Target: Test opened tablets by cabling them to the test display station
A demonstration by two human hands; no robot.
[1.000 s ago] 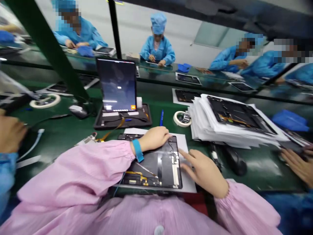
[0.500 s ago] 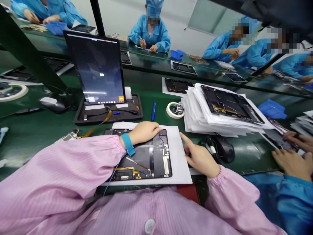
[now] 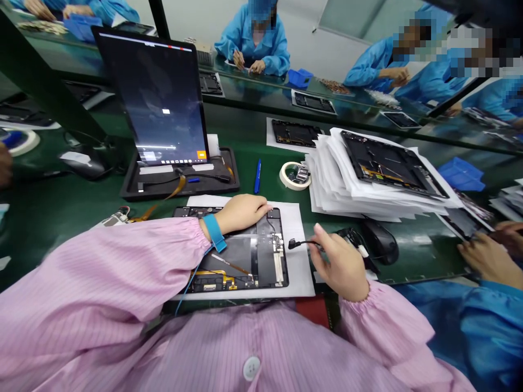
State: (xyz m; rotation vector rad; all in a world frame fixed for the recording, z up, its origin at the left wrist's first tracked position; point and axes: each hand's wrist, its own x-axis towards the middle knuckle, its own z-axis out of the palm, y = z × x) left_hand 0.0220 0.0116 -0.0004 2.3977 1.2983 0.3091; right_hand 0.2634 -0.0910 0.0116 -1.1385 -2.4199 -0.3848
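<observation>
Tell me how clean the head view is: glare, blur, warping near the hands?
Head view: sharp around the left hand on the tablet and the right hand pinching a cable; soft glare on the green table at right; wide-angle warping slants the post at left.

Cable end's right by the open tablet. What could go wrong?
1. The right hand pinches the thin black cable, its plug hovering beside the bare circuitry of the opened black tablet; a slip might scrape it.
2. The left hand rests on that tablet's far edge; leaning could stress exposed parts.
</observation>
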